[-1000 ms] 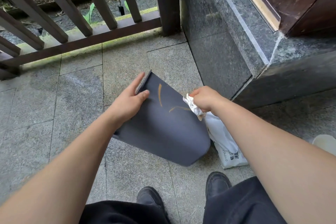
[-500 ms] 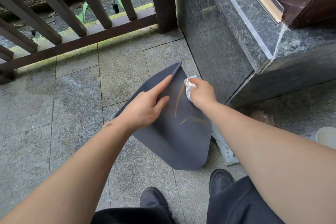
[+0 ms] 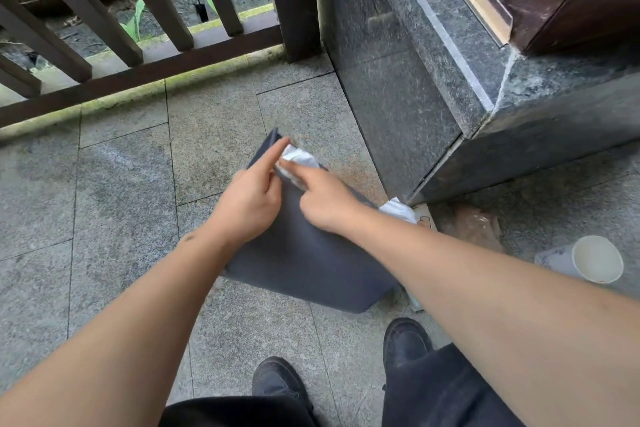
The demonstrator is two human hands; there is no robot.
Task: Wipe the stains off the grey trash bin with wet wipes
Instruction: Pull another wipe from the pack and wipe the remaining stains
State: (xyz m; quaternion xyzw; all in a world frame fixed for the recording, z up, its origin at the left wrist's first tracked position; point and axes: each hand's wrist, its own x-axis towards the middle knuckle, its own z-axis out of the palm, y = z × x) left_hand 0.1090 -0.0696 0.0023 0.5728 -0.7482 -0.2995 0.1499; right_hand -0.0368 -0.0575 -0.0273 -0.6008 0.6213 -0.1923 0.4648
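i see the grey trash bin (image 3: 304, 253) lying tilted on the stone floor (image 3: 121, 201), just beside the dark stone step (image 3: 398, 114), its base end toward my shoes (image 3: 407, 343) and its rim end pointing away toward the railing (image 3: 138, 76). my left hand (image 3: 251, 204) rests on the bin's upper side near the rim, index finger stretched out along the edge, other fingers curled; it steadies the bin, not wrapped around anything i can make out. my right hand (image 3: 325, 201) is closed on a crumpled white wet wipe (image 3: 298, 159), pressing it against the bin's side close to the rim, touching the left index finger. stains not visible, hands cover that part. a white packet (image 3: 398, 210) peeks out behind the bin at the step corner, partly hidden by my right forearm. a paper cup (image 3: 595, 258) lies on its side on the floor to the right, well apart from the bin. a brownish plastic wrapper (image 3: 478, 225) sits near the step.
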